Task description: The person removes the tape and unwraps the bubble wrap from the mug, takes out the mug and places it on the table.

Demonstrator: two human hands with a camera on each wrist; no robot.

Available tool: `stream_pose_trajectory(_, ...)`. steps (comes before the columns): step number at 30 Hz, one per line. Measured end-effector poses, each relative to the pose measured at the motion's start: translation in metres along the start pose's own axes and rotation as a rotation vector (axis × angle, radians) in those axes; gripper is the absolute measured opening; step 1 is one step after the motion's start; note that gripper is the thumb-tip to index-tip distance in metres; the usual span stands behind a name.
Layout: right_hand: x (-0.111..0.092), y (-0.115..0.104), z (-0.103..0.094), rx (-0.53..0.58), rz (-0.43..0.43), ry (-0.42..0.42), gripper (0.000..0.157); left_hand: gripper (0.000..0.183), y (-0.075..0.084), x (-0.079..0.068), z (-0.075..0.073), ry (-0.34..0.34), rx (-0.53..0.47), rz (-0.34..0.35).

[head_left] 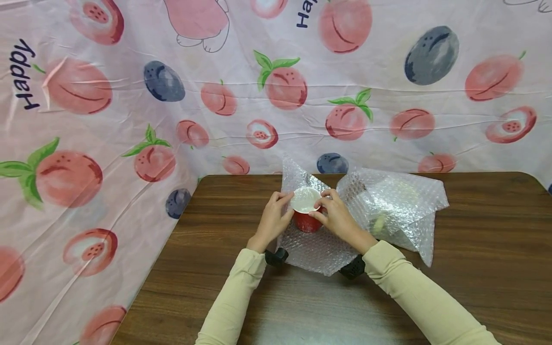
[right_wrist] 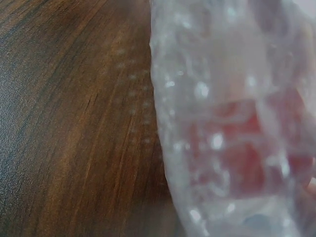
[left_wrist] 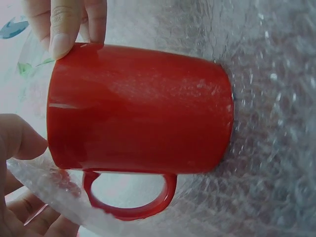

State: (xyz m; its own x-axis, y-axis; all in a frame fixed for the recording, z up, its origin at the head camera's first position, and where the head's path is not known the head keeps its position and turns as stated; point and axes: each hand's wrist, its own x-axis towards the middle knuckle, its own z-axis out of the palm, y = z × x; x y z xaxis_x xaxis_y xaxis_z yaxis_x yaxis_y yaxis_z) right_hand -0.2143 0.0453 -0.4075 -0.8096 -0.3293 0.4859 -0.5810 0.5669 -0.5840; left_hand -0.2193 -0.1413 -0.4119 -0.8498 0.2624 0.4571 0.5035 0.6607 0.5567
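A red mug (head_left: 307, 223) with a white inside stands upright on a sheet of bubble wrap (head_left: 319, 254). My left hand (head_left: 272, 216) holds its rim on the left side, thumb and fingertips at the edge. Opposite, my right hand (head_left: 338, 216) pinches the rim on the right. Seen sideways in the left wrist view, the red mug (left_wrist: 138, 111) has its handle (left_wrist: 131, 215) toward the left hand (left_wrist: 19, 138), part of which lies behind bubble wrap. The right wrist view shows the mug blurred red behind a raised fold of bubble wrap (right_wrist: 173, 148).
To the right lies another bubble-wrapped bundle (head_left: 398, 199) with something pale yellow-green inside. Everything rests on a dark wooden table (head_left: 207, 249). A fruit-printed cloth (head_left: 233, 62) hangs behind and along the left side. Black wrist devices (head_left: 353, 267) sit beneath the wrists.
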Motion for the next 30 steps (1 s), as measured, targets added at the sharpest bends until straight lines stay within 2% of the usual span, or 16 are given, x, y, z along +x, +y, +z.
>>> stream_pose_trajectory(7,0.000,0.000,0.003,0.021,0.003,0.012,0.020,0.036,-0.002,-0.005,0.001,0.101,-0.100,-0.042)
stream_pose_trajectory(10,0.000,0.001,0.003,0.024,0.010,0.020,0.020,0.035,-0.002,-0.006,0.004,0.151,-0.156,-0.092)
stream_pose_trajectory(17,-0.002,0.003,0.002,0.079,0.048,0.044,0.018,0.028,-0.001,-0.006,0.009,0.231,-0.366,-0.214)
stream_pose_trajectory(22,-0.002,0.004,0.003,0.142,0.058,0.054,0.018,0.024,0.008,-0.006,0.005,0.289,-0.463,-0.216)
stream_pose_trajectory(26,-0.002,0.004,0.004,0.188,0.084,0.056,0.020,0.023,0.021,-0.006,-0.003,0.307,-0.507,-0.230)
stream_pose_trajectory(30,-0.001,0.005,0.003,0.157,0.108,0.054,0.030,0.023,0.026,-0.006,-0.007,0.286,-0.533,-0.275)
